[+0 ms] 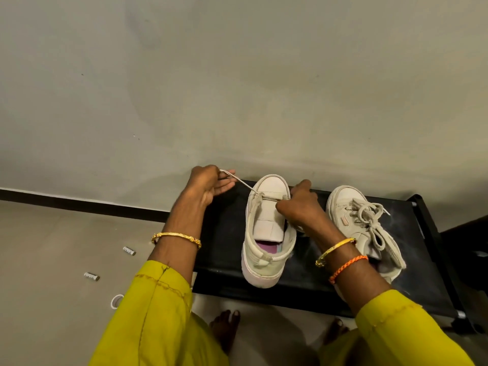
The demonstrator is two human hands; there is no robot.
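Just now the left hand (208, 184) pinches the free end of a lace (245, 185) between thumb and curled fingers, with the lower fingers spread loosely underneath. The lace runs taut from that hand, down and to the right, into the front eyelets of the shoe (264, 233). That shoe stands upright on the black counter (224, 247), toe pointing away toward the wall (237, 75), tongue laid bare and only the front row threaded. The right hand (298, 204) rests on the shoe's right side near the toe, fingers curled round the eyelet flap and thumb pressed in beside the tongue. Whether it also holds the other lace end cannot be seen.

A second shoe (364, 225), fully laced with a loose bow, lies tilted on the counter just to the right, partly behind the right forearm. Both wrists wear gold bangles, and the right one also carries an orange thread (348, 268). Yellow sleeves cover the forearms. Bare toes (224, 328) show on the floor (66, 233) below the counter's near edge. Left of the counter, on the floor, lie two small metal cylinders (129, 251) (91, 276) and a white ring (117, 301), well apart from the shoes.
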